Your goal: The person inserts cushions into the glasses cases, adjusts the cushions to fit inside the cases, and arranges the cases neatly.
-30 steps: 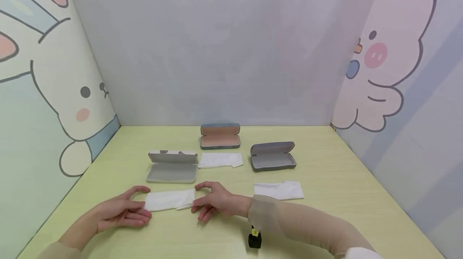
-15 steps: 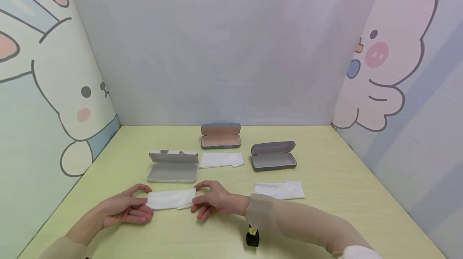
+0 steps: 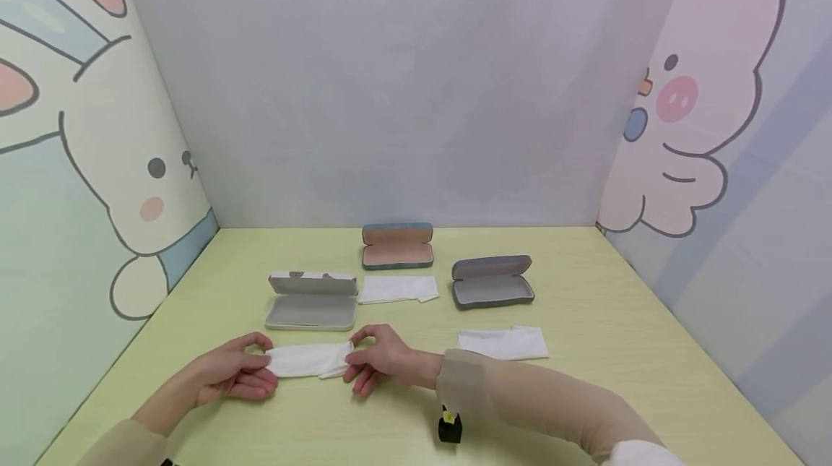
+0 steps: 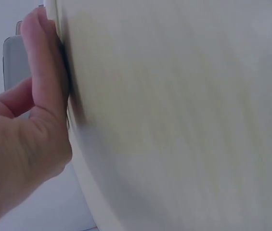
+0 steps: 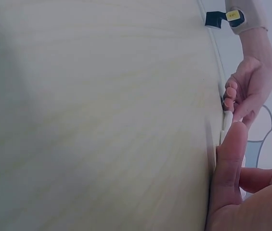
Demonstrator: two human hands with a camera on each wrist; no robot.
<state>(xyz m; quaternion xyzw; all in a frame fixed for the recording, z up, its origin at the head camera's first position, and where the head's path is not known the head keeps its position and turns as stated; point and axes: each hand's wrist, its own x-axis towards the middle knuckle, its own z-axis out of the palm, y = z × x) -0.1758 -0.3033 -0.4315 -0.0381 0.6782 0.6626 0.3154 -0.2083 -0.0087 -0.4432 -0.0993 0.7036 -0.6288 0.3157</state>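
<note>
A folded white cloth point(image 3: 308, 360) lies on the table between my two hands. At its left end, my left hand point(image 3: 235, 368) pinches the edge with curled fingers. My right hand point(image 3: 380, 357) holds the opposite end between thumb and index finger, its other fingers bent on the table side. Just behind the cloth stands an open glasses case point(image 3: 310, 311) with a grey lining and a pale patterned lid. The right wrist view shows the left hand point(image 5: 251, 82) across from the right thumb and fingers point(image 5: 229, 163). In the left wrist view, the left hand point(image 4: 34, 120) hides most of the cloth.
An open glasses case point(image 3: 397, 255) with a pink lining stands at the back, a folded white cloth point(image 3: 399, 289) before it. To the right is an open dark grey glasses case point(image 3: 492, 290) with another folded cloth point(image 3: 503, 343) in front. Printed walls point(image 3: 409, 90) enclose the table point(image 3: 604, 350).
My left hand has shifted slightly right and in against the cloth's left end, its fingers closing on it. The right hand stays nearly in place. The glasses cases have not moved.
</note>
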